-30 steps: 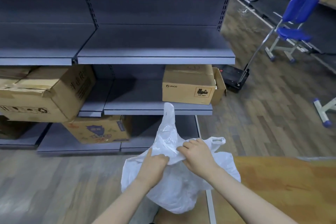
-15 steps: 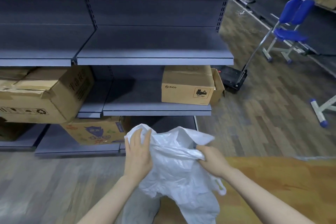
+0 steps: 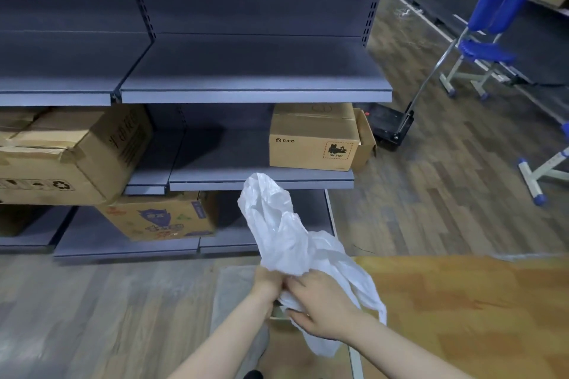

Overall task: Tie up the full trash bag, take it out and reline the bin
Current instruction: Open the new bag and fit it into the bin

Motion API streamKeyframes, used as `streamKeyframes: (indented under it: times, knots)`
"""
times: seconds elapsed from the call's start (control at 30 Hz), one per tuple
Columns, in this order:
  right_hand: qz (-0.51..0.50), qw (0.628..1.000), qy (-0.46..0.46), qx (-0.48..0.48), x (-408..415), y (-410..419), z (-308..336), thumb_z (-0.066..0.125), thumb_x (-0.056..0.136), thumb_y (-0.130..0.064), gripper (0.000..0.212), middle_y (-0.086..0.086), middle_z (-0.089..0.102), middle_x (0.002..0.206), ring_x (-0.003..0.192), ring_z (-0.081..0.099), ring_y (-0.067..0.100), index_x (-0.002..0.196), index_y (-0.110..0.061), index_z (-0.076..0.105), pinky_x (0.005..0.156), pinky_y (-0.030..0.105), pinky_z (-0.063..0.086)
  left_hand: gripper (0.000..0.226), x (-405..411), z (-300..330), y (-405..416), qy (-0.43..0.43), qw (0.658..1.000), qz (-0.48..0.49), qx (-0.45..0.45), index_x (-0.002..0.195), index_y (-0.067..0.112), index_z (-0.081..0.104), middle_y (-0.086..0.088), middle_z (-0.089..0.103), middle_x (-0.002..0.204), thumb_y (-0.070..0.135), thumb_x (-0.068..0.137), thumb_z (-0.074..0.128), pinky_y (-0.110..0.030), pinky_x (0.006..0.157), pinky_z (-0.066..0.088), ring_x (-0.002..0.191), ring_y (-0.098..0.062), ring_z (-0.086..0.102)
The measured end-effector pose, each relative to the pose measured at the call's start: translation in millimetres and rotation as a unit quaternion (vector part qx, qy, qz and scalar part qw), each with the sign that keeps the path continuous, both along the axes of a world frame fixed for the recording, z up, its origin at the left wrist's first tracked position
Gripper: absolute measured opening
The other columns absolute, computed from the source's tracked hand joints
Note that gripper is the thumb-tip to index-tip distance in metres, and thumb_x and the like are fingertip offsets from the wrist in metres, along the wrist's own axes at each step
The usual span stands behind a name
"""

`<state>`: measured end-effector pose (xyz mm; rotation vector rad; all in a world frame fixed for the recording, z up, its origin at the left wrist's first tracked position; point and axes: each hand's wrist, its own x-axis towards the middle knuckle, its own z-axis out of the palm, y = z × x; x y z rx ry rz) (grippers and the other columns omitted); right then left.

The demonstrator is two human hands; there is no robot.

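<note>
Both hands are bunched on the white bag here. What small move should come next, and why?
Probably pull the bag open. Left hand and right hand both grip the white bag close together, and it hangs limp and crumpled, with no bin in view yet.

Both hands, left hand point(image 3: 267, 281) and right hand point(image 3: 320, 304), grip a crumpled white thin plastic bag point(image 3: 277, 224) before grey metal shelving point(image 3: 255, 95); contents apparently indeterminate.
</note>
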<state>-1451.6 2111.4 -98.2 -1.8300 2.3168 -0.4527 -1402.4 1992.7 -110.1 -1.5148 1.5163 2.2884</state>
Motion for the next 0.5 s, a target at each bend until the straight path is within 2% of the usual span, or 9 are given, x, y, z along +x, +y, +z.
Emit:
streamKeyframes:
  times: [0.03, 0.1, 0.2, 0.27, 0.3, 0.33, 0.4, 0.43, 0.5]
  knots:
    - [0.015, 0.999, 0.035, 0.000, -3, 3, -2, 0.053, 0.073, -0.046, 0.031, -0.007, 0.067, 0.082, 0.072, 0.063, 0.014, 0.095, -0.025, 0.047, 0.060, 0.018, 0.045, 0.025, 0, -1, -1, 0.019, 1.000, -0.002, 0.000, 0.083, 0.013, 0.053, -0.009, 0.061, 0.086, -0.001, 0.099, 0.038, -0.031, 0.071, 0.047, 0.090, -0.026, 0.052]
    - [0.029, 0.997, 0.068, -0.023, -7, 7, 1, 0.047, 0.080, -0.056, 0.042, -0.007, 0.069, 0.100, 0.091, 0.060, 0.013, 0.108, -0.025, 0.050, 0.077, 0.021, 0.052, 0.026, 3, 0, -3, 0.031, 0.998, -0.032, -0.037, 0.082, 0.017, 0.052, 0.000, 0.057, 0.082, -0.002, 0.097, 0.041, -0.028, 0.073, 0.047, 0.088, -0.025, 0.053]
    - [0.045, 0.989, 0.097, -0.100, -19, 9, 6, 0.050, 0.083, -0.055, 0.049, 0.003, 0.063, 0.119, 0.106, 0.057, 0.021, 0.118, -0.020, 0.050, 0.076, 0.032, 0.057, 0.025, 5, -2, -7, 0.052, 0.980, -0.089, -0.170, 0.081, 0.017, 0.060, 0.004, 0.064, 0.081, -0.006, 0.089, 0.051, -0.031, 0.076, 0.048, 0.082, -0.019, 0.060]
    - [0.031, 0.985, 0.149, -0.076, -26, 6, 15, 0.063, 0.076, -0.055, 0.075, 0.004, 0.034, 0.149, 0.127, 0.049, 0.030, 0.137, -0.017, 0.039, 0.073, 0.039, 0.058, 0.025, 6, 2, -9, 0.058, 0.962, -0.131, -0.232, 0.083, 0.014, 0.063, 0.002, 0.067, 0.080, -0.006, 0.085, 0.049, -0.029, 0.071, 0.048, 0.078, -0.016, 0.061]
    - [0.003, 0.985, 0.172, -0.032, -30, 3, 20, 0.074, 0.064, -0.056, 0.096, 0.004, 0.022, 0.154, 0.133, 0.043, 0.033, 0.142, -0.018, 0.034, 0.068, 0.039, 0.058, 0.023, 6, 2, -10, 0.056, 0.954, -0.147, -0.254, 0.078, 0.013, 0.061, 0.002, 0.065, 0.076, -0.005, 0.085, 0.048, -0.028, 0.067, 0.046, 0.075, -0.016, 0.058]
    - [-0.037, 0.982, 0.181, 0.027, -34, -1, 25, 0.084, 0.044, -0.056, 0.117, 0.006, 0.021, 0.154, 0.135, 0.038, 0.035, 0.142, -0.019, 0.033, 0.065, 0.039, 0.056, 0.024, 6, 3, -11, 0.058, 0.946, -0.160, -0.274, 0.071, 0.015, 0.056, 0.003, 0.062, 0.071, -0.003, 0.086, 0.048, -0.027, 0.064, 0.043, 0.070, -0.014, 0.053]
    - [-0.093, 0.969, 0.206, 0.100, -45, -6, 28, 0.091, 0.013, -0.049, 0.140, 0.010, 0.033, 0.148, 0.134, 0.031, 0.036, 0.139, -0.024, 0.036, 0.077, 0.048, 0.055, 0.033, 7, 8, -11, 0.081, 0.928, -0.188, -0.311, 0.062, 0.021, 0.048, 0.010, 0.057, 0.062, 0.001, 0.088, 0.049, -0.019, 0.059, 0.040, 0.064, -0.006, 0.049]
    - [-0.100, 0.962, 0.228, 0.115, -51, -7, 24, 0.092, 0.008, -0.040, 0.143, 0.012, 0.041, 0.145, 0.133, 0.030, 0.036, 0.138, -0.025, 0.036, 0.084, 0.053, 0.051, 0.036, 8, 12, -12, 0.091, 0.917, -0.204, -0.329, 0.061, 0.024, 0.048, 0.012, 0.058, 0.061, 0.002, 0.088, 0.049, -0.014, 0.057, 0.039, 0.061, -0.001, 0.049]
    - [-0.102, 0.947, 0.286, 0.109, -62, -8, 13, 0.094, 0.025, -0.020, 0.127, 0.015, 0.060, 0.128, 0.129, 0.037, 0.038, 0.136, -0.025, 0.034, 0.092, 0.057, 0.045, 0.038, 10, 16, -15, 0.085, 0.889, -0.235, -0.383, 0.060, 0.031, 0.048, 0.013, 0.059, 0.062, 0.006, 0.088, 0.051, -0.010, 0.054, 0.038, 0.061, 0.005, 0.053]
